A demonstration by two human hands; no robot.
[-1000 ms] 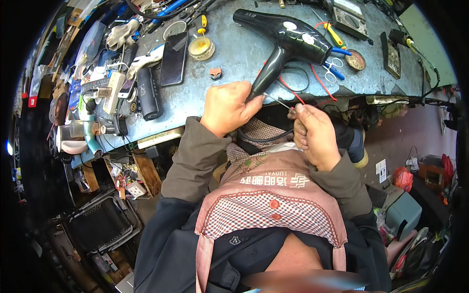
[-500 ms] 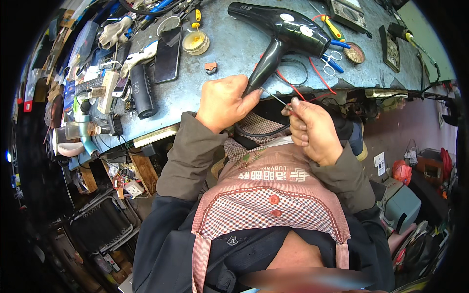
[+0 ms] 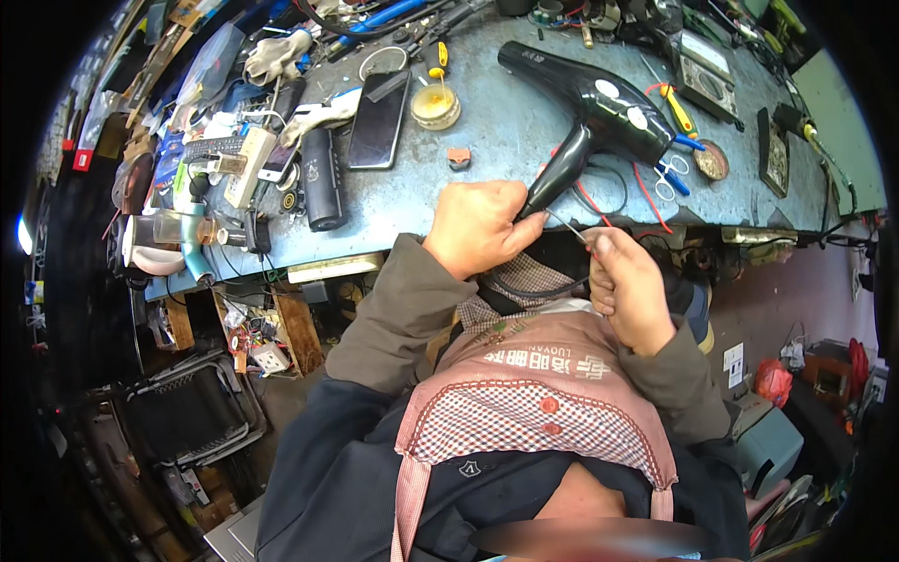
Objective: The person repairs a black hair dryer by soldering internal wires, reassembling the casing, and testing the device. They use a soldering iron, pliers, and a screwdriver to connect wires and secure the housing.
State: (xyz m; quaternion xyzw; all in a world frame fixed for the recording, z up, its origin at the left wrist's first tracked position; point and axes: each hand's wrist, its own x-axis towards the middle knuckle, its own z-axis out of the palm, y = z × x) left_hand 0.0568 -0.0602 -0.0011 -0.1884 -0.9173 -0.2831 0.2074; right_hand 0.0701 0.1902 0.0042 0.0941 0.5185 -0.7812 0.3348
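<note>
A black hair dryer (image 3: 599,105) lies across the bench, nozzle toward the far side and handle slanting toward me. My left hand (image 3: 479,225) is closed around the lower end of that handle. Between the thumb and fingers of my right hand (image 3: 629,281) is a thin metal-shafted tool (image 3: 567,226); its grip is hidden in the hand. The shaft points at the handle's end beside my left thumb, and I cannot tell whether its tip touches. A black cord (image 3: 534,292) loops below the hands, over the checked cloth of my apron (image 3: 524,375).
On the bench (image 3: 468,201) are a dark phone (image 3: 379,122), a round amber tin (image 3: 435,107), a small orange-black piece (image 3: 458,158) and a black cylinder (image 3: 323,178). Right of the dryer lie blue-handled scissors (image 3: 670,178), a yellow screwdriver (image 3: 679,111), a multimeter (image 3: 707,84) and red wires.
The whole view has shifted, so bench, dryer and hands appear farther right and lower. Both hands keep their holds, and the shaft stays by the handle's end.
</note>
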